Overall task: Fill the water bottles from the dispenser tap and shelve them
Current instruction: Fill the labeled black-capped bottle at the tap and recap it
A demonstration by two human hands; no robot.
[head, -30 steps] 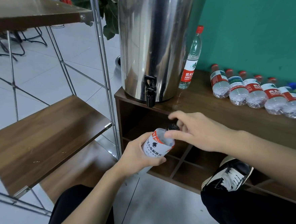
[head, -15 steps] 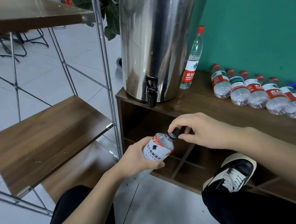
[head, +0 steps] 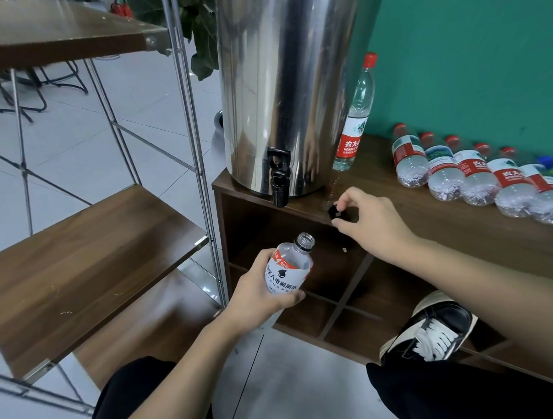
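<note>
Your left hand (head: 256, 293): wrapped round the uncapped water bottle (head: 289, 269), held tilted in front of the cabinet's open cubbies, below and just right of the tap.
Your right hand (head: 370, 224): fingertips pinching the black cap (head: 335, 211) at the cabinet top (head: 447, 221), near its front edge.
Tap (head: 279, 180): black, on the steel dispenser (head: 284, 85), overhanging the cabinet edge.
Upright bottle (head: 357, 116): red-capped, just beside the dispenser.
Lying bottles (head: 477, 177): a row along the green wall.

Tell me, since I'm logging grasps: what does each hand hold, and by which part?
The left hand grips the open bottle around its labelled body. The right hand pinches the black cap by its rim.
</note>
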